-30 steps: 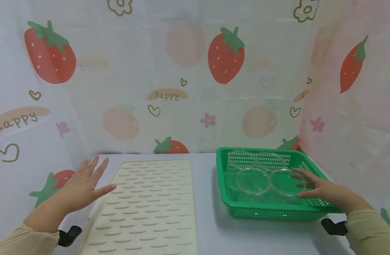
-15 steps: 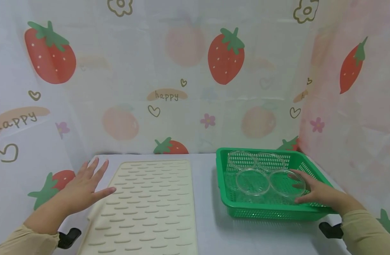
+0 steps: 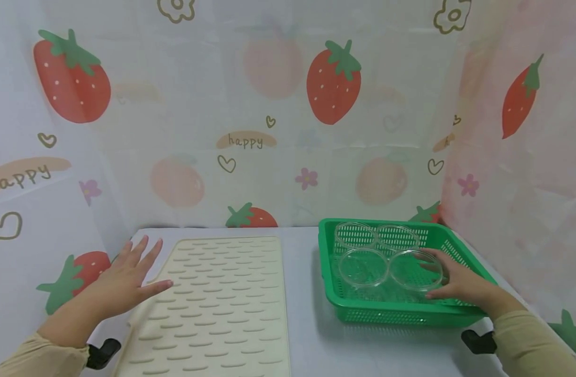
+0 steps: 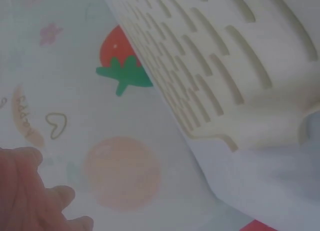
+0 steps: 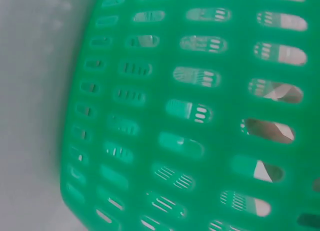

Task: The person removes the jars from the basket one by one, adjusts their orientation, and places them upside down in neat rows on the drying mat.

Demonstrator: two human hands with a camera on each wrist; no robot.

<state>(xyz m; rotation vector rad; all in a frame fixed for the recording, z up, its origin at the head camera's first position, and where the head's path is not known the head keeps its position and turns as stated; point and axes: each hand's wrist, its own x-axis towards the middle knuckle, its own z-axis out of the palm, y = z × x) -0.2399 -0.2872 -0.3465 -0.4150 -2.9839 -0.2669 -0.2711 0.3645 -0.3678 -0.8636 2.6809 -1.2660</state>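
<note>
In the head view my right hand [image 3: 462,280] reaches over the right side of a green basket [image 3: 387,313]. Its thumb and fingers curve round the right edge of a clear round dish [image 3: 415,285], thumb at the near side and fingers showing through the dish. Beside this dish on the left stands a second clear dish [image 3: 363,283]; two more, a back-left dish [image 3: 355,246] and a back-right dish [image 3: 397,247], stand behind. My left hand [image 3: 120,285] holds nothing, its fingers spread near the left edge of a cream slotted mat [image 3: 226,303].
A white table surface [image 3: 311,345] lies between mat and basket. Behind and at both sides hangs a strawberry-print cloth [image 3: 278,173]. In the right wrist view the slotted basket wall [image 5: 165,96] fills most of the frame.
My right hand has moved left onto the front-right dish. The two front dishes have shifted left inside the basket. My left hand is almost unmoved.
</note>
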